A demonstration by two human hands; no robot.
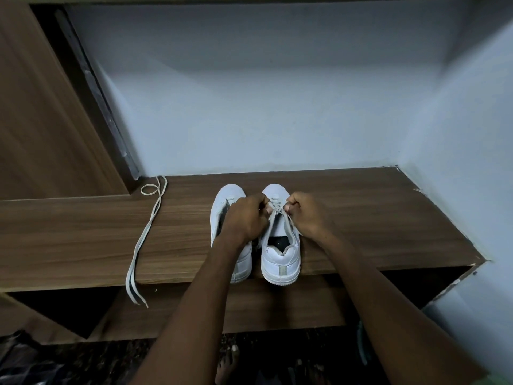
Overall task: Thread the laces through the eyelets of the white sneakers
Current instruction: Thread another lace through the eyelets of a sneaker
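Observation:
Two white sneakers stand side by side on a wooden shelf (361, 218), toes pointing away from me. Over the right sneaker (280, 257) my left hand (247, 218) and my right hand (302, 209) each pinch one end of its white lace (274, 215). The lace crosses between my hands above the front eyelets. My left forearm hides much of the left sneaker (226, 198), which shows no lace. A second loose lace (144, 240) lies on the shelf to the left, its two ends hanging over the front edge.
The shelf sits in a corner with pale walls behind and to the right. A tall wooden panel (41, 107) rises at the left. An open compartment lies below the shelf. My bare foot (227, 362) stands on the dark floor.

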